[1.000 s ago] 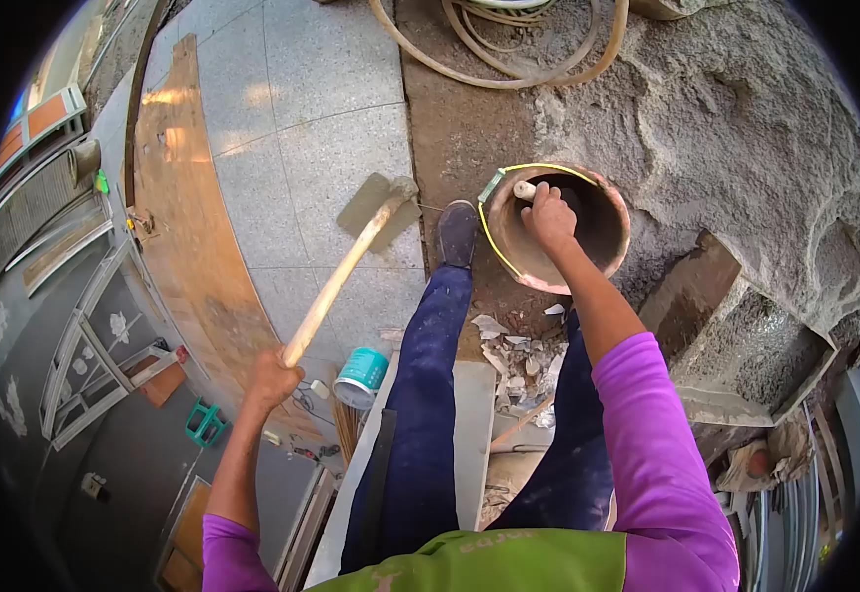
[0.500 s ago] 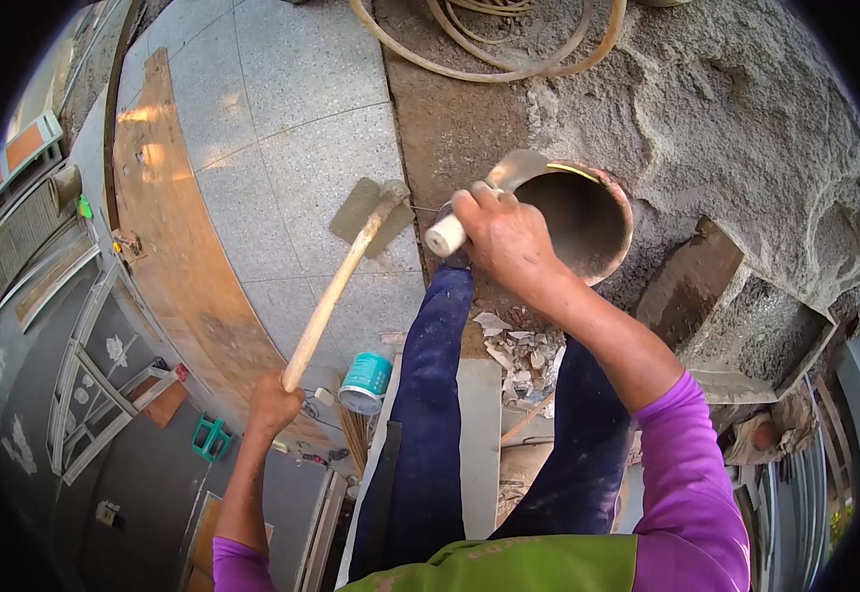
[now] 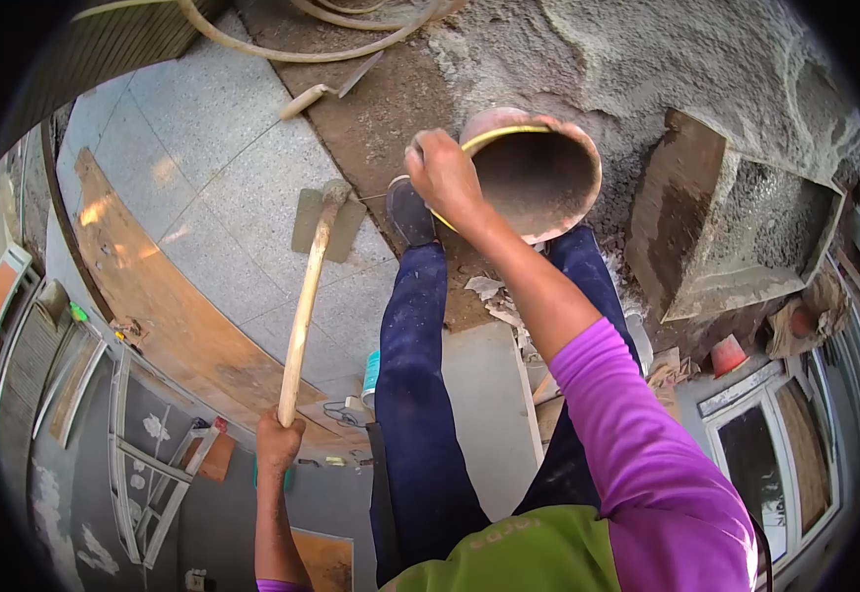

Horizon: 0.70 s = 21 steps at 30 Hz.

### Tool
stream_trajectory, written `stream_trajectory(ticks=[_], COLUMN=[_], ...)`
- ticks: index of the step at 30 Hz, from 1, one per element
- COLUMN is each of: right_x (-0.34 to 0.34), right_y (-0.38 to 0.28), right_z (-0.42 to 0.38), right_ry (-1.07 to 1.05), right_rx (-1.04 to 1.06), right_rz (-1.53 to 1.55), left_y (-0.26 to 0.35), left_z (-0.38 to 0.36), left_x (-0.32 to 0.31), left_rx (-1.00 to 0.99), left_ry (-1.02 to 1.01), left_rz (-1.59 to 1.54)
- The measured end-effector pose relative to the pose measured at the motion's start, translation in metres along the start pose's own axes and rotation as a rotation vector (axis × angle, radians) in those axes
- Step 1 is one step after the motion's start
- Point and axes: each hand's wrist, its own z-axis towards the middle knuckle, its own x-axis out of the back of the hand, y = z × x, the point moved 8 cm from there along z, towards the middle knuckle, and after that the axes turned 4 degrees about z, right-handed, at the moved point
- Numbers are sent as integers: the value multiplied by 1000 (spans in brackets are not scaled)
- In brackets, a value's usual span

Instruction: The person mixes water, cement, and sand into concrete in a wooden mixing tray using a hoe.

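My left hand (image 3: 279, 440) is closed around the end of the long wooden handle of a hoe (image 3: 306, 306). The hoe's flat grey blade (image 3: 304, 222) rests on the pale tiles. My right hand (image 3: 447, 178) has its fingers curled at the left edge of a round bucket (image 3: 580, 212), where a yellow strip runs along the rim. The bucket's mouth faces me, and its inside is coated with grey residue. A trowel (image 3: 304, 101) with a wooden grip lies farther off, at the edge of the tiles.
Wet grey mortar (image 3: 637, 59) spreads behind the bucket. A mortar-caked box (image 3: 681, 237) stands at the right, with a small red pail (image 3: 729, 355) below it. A hose (image 3: 282, 51) loops at the top. A wooden board (image 3: 144, 271) lies along the tiles at the left.
The trowel has left my right hand and lies on the floor. That hand now grips the bucket's edge. My view has shifted; my left hand still holds the hoe.
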Motion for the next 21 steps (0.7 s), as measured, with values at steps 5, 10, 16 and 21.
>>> stream_trajectory(ticks=[5, 10, 16, 21], right_x=[77, 101, 175, 214], right_y=[-3, 14, -18, 47], right_z=[-102, -120, -148, -213], right_ry=[216, 259, 461, 440], right_rx=[-169, -83, -26, -677], right_rz=[63, 22, 16, -106], left_y=[23, 37, 49, 44], left_z=[-6, -10, -14, -13], left_x=[-8, -5, -3, -9], left_rx=[22, 35, 62, 54], left_ry=[-78, -123, -119, -107], left_rz=[-1, -31, -29, -17])
